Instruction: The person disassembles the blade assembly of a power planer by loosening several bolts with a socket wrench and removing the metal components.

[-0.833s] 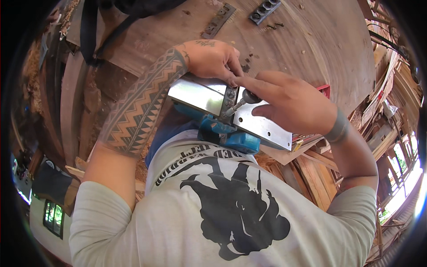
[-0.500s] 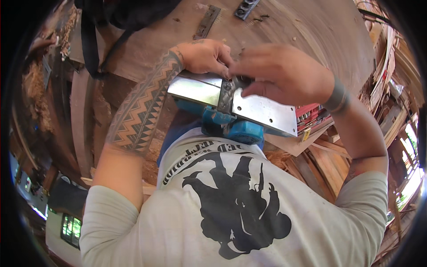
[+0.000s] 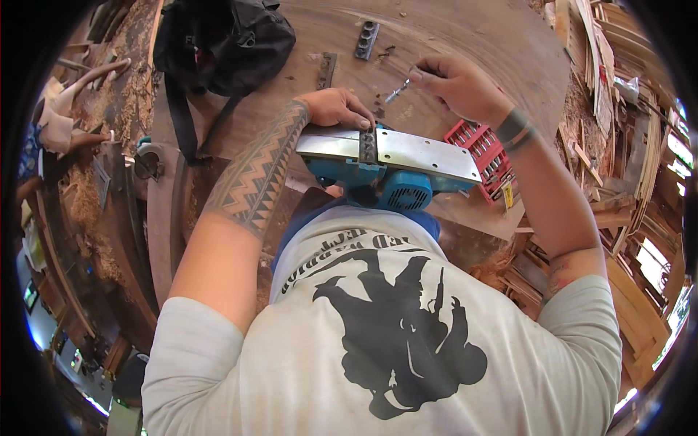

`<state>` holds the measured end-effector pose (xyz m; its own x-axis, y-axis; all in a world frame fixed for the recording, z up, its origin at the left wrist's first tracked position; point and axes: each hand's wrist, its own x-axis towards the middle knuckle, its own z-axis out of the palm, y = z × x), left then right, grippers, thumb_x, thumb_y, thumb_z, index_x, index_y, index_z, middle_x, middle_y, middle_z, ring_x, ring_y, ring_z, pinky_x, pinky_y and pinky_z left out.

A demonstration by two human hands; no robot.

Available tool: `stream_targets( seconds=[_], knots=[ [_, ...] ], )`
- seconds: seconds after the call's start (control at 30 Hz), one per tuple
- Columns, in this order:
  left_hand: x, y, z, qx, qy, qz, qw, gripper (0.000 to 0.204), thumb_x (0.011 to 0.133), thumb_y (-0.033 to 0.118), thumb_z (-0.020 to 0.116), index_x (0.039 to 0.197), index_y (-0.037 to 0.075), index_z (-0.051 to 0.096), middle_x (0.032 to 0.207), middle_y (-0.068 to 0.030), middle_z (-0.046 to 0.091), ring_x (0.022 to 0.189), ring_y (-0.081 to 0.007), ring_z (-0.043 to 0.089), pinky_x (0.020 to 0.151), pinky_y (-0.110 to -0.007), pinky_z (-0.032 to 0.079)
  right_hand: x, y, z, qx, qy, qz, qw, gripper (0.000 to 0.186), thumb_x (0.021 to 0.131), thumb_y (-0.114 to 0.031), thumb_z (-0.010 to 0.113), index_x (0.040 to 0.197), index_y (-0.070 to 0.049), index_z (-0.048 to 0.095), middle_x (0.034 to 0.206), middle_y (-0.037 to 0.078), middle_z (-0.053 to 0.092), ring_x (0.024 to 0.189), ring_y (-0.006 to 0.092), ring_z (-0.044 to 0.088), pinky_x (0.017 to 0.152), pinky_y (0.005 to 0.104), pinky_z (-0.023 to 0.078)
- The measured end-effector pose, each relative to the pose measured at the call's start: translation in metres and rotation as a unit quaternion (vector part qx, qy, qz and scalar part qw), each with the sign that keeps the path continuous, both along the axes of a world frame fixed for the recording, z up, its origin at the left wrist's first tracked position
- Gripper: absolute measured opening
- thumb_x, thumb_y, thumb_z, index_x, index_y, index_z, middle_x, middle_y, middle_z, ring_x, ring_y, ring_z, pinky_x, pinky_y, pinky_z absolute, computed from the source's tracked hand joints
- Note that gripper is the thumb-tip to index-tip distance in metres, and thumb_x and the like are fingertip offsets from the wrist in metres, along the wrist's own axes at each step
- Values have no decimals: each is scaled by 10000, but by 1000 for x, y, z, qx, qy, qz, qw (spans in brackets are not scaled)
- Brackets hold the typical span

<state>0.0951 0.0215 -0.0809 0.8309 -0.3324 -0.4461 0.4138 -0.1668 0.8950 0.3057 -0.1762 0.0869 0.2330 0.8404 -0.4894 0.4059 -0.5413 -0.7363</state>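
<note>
An upturned blue electric planer [image 3: 408,190] rests against my lap, its silver sole plates [image 3: 429,154] facing up. Between the plates shows the dark cutter block [image 3: 368,147]. My left hand [image 3: 336,109] is closed at the planer's far edge, thumb and fingertips at the end of the cutter block; what the fingers cover is hidden. Beyond the planer, my right hand [image 3: 459,89] pinches a slim silver screwdriver bit [image 3: 397,92] between thumb and fingers, held tilted above the board and apart from the planer.
A red case of bits [image 3: 480,156] lies open right of the planer. On the wooden board [image 3: 472,36] are two dark metal bars [image 3: 367,40] and small screws [image 3: 386,52]. A black backpack [image 3: 222,54] sits far left. Wood scraps [image 3: 582,94] lie right. Another person's hand [image 3: 109,70] shows far left.
My right hand has lifted off the cutter block and moved away beyond the planer, with the bit now visible in it. My left hand stays at the planer's far edge. The view has shifted.
</note>
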Motion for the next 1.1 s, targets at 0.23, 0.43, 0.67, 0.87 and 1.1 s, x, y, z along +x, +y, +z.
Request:
stream_targets(
  seconds=[0.23,0.43,0.67,0.87,1.1],
  knots=[
    [5,-6,-1,47,-24,-2,999,354,1069,343,799,1326,105,851,1087,-73,777,1059,-193,689,1025,-351,531,-27,-24,-5,-49,-16,-20,998,379,1135,-375,711,1214,-8,766,760,-39,566,664,61,545,589,278,442],
    [4,-4,-2,32,-14,-1,999,366,1076,351,790,1344,107,843,1182,-68,841,1120,-175,713,1058,-339,527,-56,-20,16,-89,-16,-21,996,417,1116,-400,729,1235,-3,779,804,-7,622,724,92,587,633,321,507],
    [5,-3,-3,57,-15,-11,998,387,1076,363,791,1356,100,838,1269,-85,833,1194,-198,707,1098,-355,510,-72,-12,11,-85,-34,-3,996,461,1099,-421,730,1239,15,789,806,53,661,652,127,593,576,362,518],
    [4,-4,6,74,-11,-4,997,472,1052,429,814,1371,83,825,1317,-147,785,1257,-260,688,1135,-370,488,-79,-10,14,-96,-67,25,993,502,1092,-442,725,1265,25,783,813,100,700,631,187,630,593,362,559],
    [7,-4,-4,60,-24,5,998,416,1055,411,806,1254,48,849,1172,-102,779,1121,-199,676,1023,-367,501,-83,-5,5,-52,-141,60,987,595,1062,-458,740,1387,41,753,898,195,765,741,236,774,643,391,617]
  ],
)
